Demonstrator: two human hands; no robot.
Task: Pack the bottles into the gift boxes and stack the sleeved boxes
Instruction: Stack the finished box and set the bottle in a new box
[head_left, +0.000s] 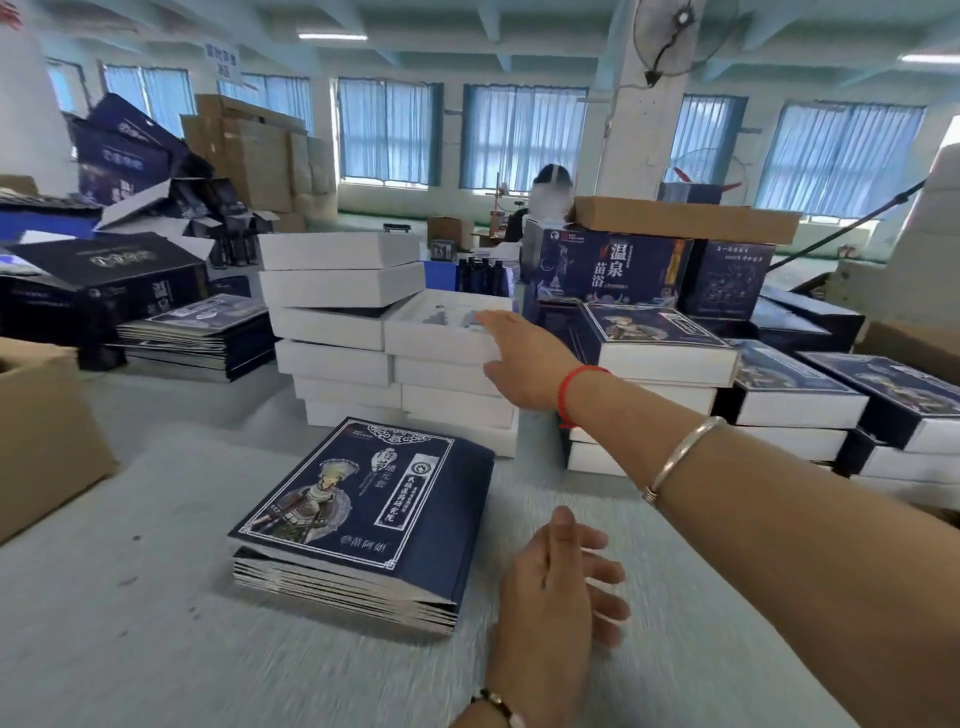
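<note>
Two stacks of white gift boxes (363, 332) stand mid-table; the right hand (524, 358) reaches, fingers straight, onto the top box (447, 327) of the nearer stack. Left hand (556, 587) hovers relaxed beside flat blue sleeves (358, 514); sleeved boxes (660, 338) sit stacked at right.

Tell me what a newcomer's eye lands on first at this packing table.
First, the right hand stretched across the table onto the top white gift box of the middle stack. Then the pile of flat navy printed sleeves in front, with the open left hand hovering beside it. Sleeved boxes are stacked at right.
</note>
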